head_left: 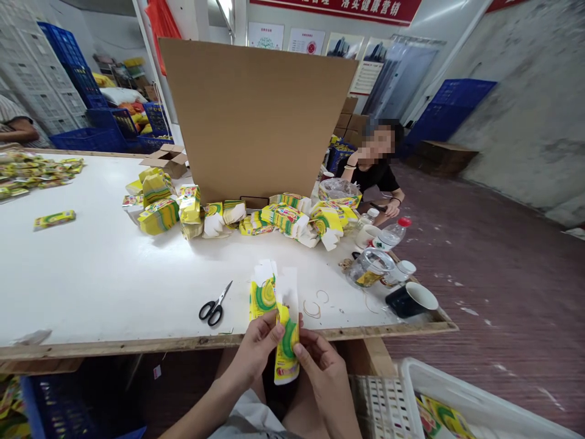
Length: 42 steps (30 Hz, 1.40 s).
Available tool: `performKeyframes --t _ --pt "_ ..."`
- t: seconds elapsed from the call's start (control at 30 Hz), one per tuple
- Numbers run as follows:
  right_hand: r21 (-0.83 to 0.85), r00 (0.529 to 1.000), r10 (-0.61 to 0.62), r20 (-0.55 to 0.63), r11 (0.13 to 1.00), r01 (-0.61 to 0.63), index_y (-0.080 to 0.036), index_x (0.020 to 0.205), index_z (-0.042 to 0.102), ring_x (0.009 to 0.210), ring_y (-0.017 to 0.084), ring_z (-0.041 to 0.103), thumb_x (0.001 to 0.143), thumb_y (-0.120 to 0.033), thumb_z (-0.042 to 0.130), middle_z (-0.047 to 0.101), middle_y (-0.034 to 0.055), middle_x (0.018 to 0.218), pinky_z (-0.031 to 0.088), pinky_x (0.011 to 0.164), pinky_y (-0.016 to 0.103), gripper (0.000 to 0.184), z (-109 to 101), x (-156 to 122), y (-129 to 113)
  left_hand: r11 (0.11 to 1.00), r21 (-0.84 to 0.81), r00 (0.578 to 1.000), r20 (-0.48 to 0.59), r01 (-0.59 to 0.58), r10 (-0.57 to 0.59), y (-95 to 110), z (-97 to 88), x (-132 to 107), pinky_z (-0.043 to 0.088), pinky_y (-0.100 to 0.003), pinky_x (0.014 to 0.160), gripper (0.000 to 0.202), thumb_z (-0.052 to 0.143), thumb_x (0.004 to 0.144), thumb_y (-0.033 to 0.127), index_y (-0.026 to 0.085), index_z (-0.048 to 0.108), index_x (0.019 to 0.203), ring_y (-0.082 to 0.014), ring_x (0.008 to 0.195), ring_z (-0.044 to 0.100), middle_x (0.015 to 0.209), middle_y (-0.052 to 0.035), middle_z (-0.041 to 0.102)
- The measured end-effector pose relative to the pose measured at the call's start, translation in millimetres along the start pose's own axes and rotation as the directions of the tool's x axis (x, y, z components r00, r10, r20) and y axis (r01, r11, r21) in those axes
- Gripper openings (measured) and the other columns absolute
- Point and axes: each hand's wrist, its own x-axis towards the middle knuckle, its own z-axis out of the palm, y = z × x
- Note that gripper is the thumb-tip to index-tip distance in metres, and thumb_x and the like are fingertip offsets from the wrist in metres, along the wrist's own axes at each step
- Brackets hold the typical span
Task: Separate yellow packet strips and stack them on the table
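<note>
Between my two hands, at the table's front edge, is a yellow and green printed carton point(289, 341) with white flaps standing up at its top. My left hand point(260, 344) pinches its left side near the top. The right side is gripped by my right hand point(320, 363), thumb on the front and fingers partly hidden behind. Just behind it on the table lies another yellow and green carton point(264, 296), its white flaps pointing away. To the left rest scissors point(214, 305) with black handles, blades slightly apart.
A large cardboard sheet point(256, 122) stands behind bundled flat cartons point(287, 216). Bottles, a plastic jar point(371, 268) and a dark mug point(411, 299) crowd the table's right edge. A white basket point(457, 378) holds cartons, lower right. Across the table sits a person point(375, 177).
</note>
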Motion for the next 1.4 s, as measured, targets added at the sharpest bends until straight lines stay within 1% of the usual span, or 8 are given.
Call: performKeyframes --t 0.23,0.37,0.57,0.7,0.93,1.07,1.17,1.4 --pt "-0.016 1.000 -0.003 -0.026 1.000 0.003 -0.017 0.075 0.067 0.066 0.023 0.066 0.065 -0.046 0.081 0.071 0.0060 0.073 0.056 0.065 0.034 0.034 3 -4 7 0.988 0.150 0.995 -0.088 -0.028 0.042 -10 4.9 0 0.054 -0.031 0.076 0.035 0.067 0.082 0.048 0.015 0.069 0.095 -0.0198 0.080 0.067 0.088 -0.0073 0.074" --pt "-0.125 0.995 -0.082 -0.059 0.989 0.074 -0.019 0.076 0.064 0.061 0.019 0.061 0.071 -0.045 0.078 0.067 0.0031 0.068 0.052 0.056 0.028 0.030 -7 -5 10 0.962 0.271 0.992 -0.104 -0.038 0.069 -10 5.2 -5 0.052 -0.027 0.075 0.046 0.070 0.081 0.038 0.019 0.053 0.119 -0.0174 0.079 0.065 0.088 -0.0038 0.071" --pt "-0.201 0.973 -0.225 -0.054 0.957 0.210 -0.024 0.119 0.058 0.075 0.021 0.065 0.077 -0.042 0.075 0.070 0.0097 0.103 0.056 0.071 0.031 0.049 -22 -8 0 0.933 0.352 0.997 0.064 -0.072 0.053 -2 2.7 -13 0.048 -0.025 0.071 0.062 0.064 0.086 0.029 0.023 0.031 0.138 -0.0155 0.075 0.062 0.082 -0.0002 0.063" --pt "-0.173 0.978 -0.194 0.082 0.963 0.206 -0.028 0.131 0.054 0.095 0.023 0.066 0.084 -0.041 0.067 0.068 0.0092 0.114 0.055 0.083 0.033 0.050 -36 -10 -9 0.950 0.312 0.971 0.231 -0.011 -0.065 7 3.3 -17 0.048 -0.032 0.085 0.059 0.065 0.086 0.027 0.023 0.038 0.138 -0.0207 0.095 0.063 0.097 -0.0070 0.067" --pt "-0.376 0.954 -0.213 0.211 0.883 0.280 -0.021 0.089 0.075 0.065 0.020 0.064 0.088 -0.043 0.061 0.069 0.0043 0.072 0.051 0.058 0.024 0.025 -50 -9 -26 0.955 0.251 0.904 0.352 0.157 -0.241 6 3.0 -22 0.045 -0.023 0.066 0.044 0.078 0.074 0.026 0.022 0.051 0.109 -0.0156 0.077 0.063 0.090 -0.0026 0.065" --pt "-0.370 0.939 -0.320 0.127 0.863 0.344 -0.022 0.080 0.074 0.072 0.022 0.066 0.085 -0.044 0.064 0.071 0.0059 0.077 0.053 0.064 0.026 0.024 -42 -8 -27 0.960 0.243 0.925 0.314 0.139 -0.214 2 5.1 -26 0.046 -0.024 0.067 0.057 0.076 0.077 0.027 0.026 0.043 0.124 -0.0154 0.074 0.064 0.092 -0.0035 0.066" --pt "-0.310 0.950 -0.313 -0.001 0.903 0.297 -0.025 0.102 0.070 0.081 0.024 0.068 0.081 -0.045 0.069 0.073 0.0079 0.091 0.056 0.068 0.029 0.029 -38 -8 -25 0.963 0.247 0.934 0.305 0.110 -0.185 4 7.3 -25 0.050 -0.030 0.076 0.077 0.073 0.079 0.026 0.029 0.029 0.142 -0.0194 0.082 0.067 0.105 -0.0087 0.068" --pt "-0.381 0.948 -0.301 0.103 0.868 0.318 -0.024 0.094 0.078 0.090 0.028 0.063 0.080 -0.057 0.064 0.070 0.0091 0.092 0.053 0.077 0.035 0.039 -42 -5 -39 0.912 0.408 0.974 0.221 -0.039 -0.058 7 5.2 -16 0.051 -0.031 0.086 0.048 0.069 0.080 0.020 0.023 0.058 0.127 -0.0271 0.111 0.062 0.125 -0.0110 0.064"
